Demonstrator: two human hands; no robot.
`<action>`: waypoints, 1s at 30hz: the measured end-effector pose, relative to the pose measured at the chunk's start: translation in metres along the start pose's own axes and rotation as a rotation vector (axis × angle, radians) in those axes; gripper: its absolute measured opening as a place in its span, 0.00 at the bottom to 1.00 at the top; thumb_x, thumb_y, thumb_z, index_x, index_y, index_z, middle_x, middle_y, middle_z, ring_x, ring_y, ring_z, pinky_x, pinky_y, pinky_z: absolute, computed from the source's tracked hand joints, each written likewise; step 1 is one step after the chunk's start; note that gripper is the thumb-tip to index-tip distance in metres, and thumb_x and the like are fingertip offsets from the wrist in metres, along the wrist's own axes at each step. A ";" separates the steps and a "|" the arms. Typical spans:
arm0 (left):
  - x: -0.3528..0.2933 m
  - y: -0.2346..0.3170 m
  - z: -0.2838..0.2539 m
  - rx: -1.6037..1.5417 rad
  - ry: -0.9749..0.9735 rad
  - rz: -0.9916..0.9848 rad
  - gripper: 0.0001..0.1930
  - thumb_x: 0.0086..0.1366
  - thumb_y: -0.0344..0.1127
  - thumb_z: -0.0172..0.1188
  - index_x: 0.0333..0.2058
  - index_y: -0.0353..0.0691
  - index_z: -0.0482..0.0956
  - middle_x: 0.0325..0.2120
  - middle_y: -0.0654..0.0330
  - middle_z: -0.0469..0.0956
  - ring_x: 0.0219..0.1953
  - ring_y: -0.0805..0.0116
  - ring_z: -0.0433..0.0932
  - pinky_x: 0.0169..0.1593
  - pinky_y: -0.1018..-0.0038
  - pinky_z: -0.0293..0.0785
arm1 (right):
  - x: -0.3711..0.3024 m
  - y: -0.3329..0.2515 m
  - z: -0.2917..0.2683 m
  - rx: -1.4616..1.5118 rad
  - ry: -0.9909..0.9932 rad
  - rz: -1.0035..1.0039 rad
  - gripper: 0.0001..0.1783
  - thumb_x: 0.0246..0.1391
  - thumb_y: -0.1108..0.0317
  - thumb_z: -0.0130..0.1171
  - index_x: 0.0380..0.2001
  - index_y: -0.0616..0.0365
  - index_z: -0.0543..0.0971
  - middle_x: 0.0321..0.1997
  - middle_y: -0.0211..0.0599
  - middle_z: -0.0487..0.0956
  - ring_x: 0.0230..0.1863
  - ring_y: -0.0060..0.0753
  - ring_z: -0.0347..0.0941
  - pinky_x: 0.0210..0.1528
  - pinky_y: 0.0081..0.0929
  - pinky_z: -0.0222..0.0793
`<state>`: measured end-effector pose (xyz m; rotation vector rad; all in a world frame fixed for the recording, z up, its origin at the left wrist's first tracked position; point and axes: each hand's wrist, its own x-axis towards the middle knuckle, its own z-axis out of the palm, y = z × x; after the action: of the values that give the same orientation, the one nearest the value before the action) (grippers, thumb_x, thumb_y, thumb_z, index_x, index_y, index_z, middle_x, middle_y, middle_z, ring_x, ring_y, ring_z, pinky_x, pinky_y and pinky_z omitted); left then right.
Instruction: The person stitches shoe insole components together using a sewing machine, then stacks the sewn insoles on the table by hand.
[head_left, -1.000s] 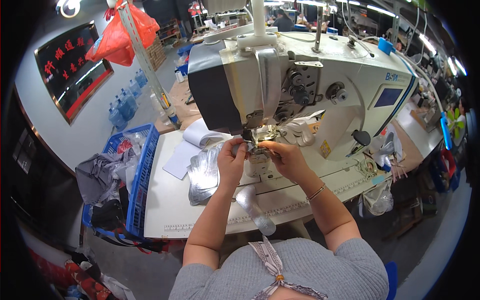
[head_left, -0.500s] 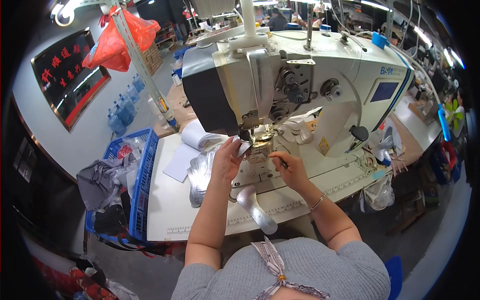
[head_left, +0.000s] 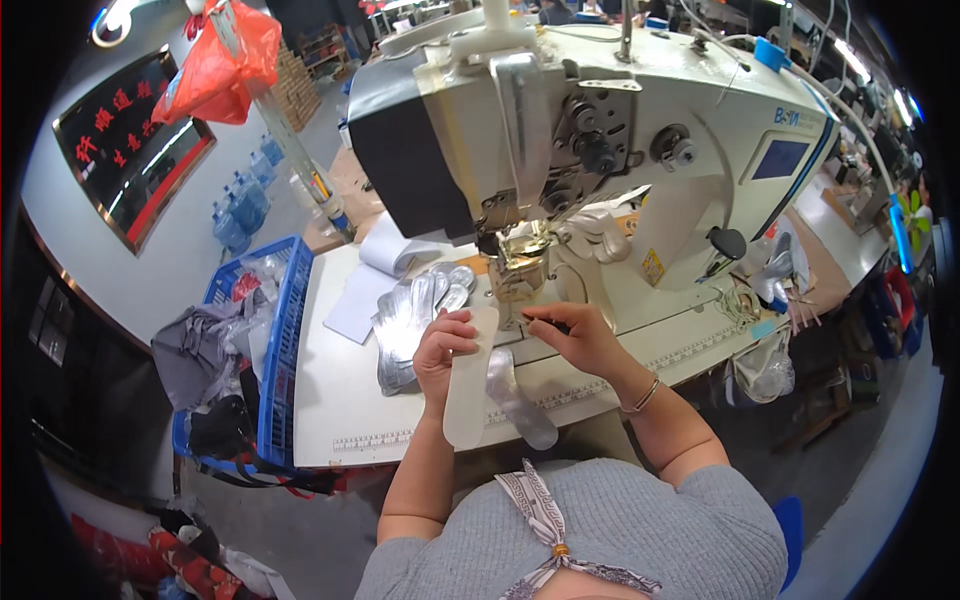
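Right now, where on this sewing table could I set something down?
Bare tabletop lies front left, bordered by the blue crate, open notebook, silver insole-shaped pieces and ruler. It's crowded before the sewing machine: left hand, pale piece, right hand.

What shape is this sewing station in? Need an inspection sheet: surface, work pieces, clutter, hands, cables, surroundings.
Surface: white table, ruler strip along its front edge.
Work pieces: pale sole-shaped piece held up; single silver piece at the front edge; silver pile left of it.
Clutter: white paper beside the pile; blue basket at left, grey cloth in it.
Hands: left hand grips the pale sole-shaped piece; right hand pinches a small dark item, kind unclear.
Cables: coiled cord, table's right side.
Surroundings: water bottles, hanging red bag.
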<state>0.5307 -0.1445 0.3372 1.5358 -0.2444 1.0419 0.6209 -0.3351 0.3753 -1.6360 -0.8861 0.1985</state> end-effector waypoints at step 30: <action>-0.021 -0.008 -0.033 0.940 -0.150 -0.179 0.26 0.48 0.31 0.66 0.45 0.32 0.67 0.45 0.43 0.67 0.46 0.42 0.68 0.50 0.59 0.66 | 0.009 0.035 0.009 -0.173 0.190 -0.019 0.12 0.54 0.65 0.58 0.40 0.60 0.77 0.27 0.42 0.79 0.25 0.34 0.74 0.29 0.27 0.67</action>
<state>0.5079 -0.1216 0.3132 2.4249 0.3353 0.9364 0.6374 -0.3230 0.3445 -1.7724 -0.7906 -0.0478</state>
